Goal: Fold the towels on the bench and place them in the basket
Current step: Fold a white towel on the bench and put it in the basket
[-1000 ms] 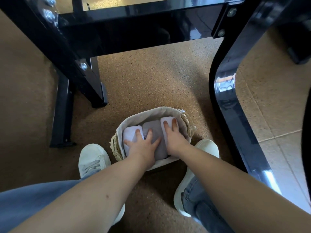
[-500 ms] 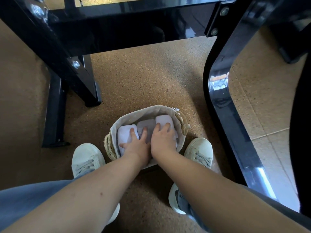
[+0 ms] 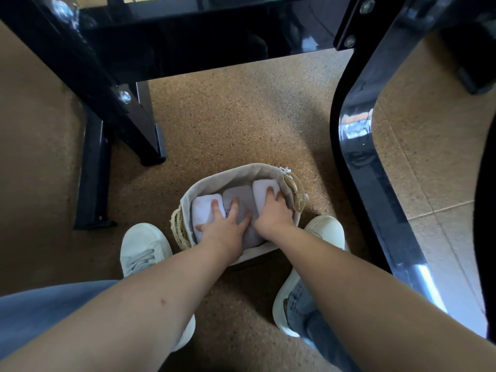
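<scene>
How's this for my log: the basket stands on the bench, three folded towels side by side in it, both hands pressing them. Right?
No. The head view shows the basket on the floor, between the person's shoes, not on the bench. The rest holds: three folded towels side by side, left hand and right hand pressing them.

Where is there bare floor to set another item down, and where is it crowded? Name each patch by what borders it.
Free: the floor between the basket and the bench frame beyond it, and between the basket and the curved leg on the right. Crowded: the basket, packed with three towels under the left hand and right hand, shoes on both sides.
</scene>
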Available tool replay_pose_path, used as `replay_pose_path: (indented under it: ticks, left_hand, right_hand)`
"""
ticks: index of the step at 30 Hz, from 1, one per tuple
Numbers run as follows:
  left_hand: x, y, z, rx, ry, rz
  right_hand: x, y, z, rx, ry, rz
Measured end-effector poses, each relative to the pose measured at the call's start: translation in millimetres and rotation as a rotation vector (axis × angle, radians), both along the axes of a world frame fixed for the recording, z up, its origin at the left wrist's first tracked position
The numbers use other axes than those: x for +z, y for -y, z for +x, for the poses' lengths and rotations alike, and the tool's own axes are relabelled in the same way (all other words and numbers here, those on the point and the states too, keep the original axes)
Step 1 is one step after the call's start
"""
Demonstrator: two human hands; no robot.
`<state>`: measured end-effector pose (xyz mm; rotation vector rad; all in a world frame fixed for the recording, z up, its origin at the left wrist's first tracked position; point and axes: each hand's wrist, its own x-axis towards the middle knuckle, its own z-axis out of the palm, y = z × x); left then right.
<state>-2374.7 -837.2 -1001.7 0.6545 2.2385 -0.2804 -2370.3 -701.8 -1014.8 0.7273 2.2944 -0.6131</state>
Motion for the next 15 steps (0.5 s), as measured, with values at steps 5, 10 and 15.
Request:
replay_pose_path:
  ticks: [5, 10, 15]
  left_hand:
    - [-4, -5, 1, 0.001, -0.042, 0.008]
    - [-6, -10, -1, -0.090, -0.157, 0.129]
    - [-10, -6, -6, -0.134, -0.110, 0.144]
  right_hand:
    - [11, 8, -2, 0.011, 0.038, 0.042]
    - [15, 30, -2, -0.180, -0.030, 0.063]
    - [10, 16, 8, -0.210, -0.082, -0.030]
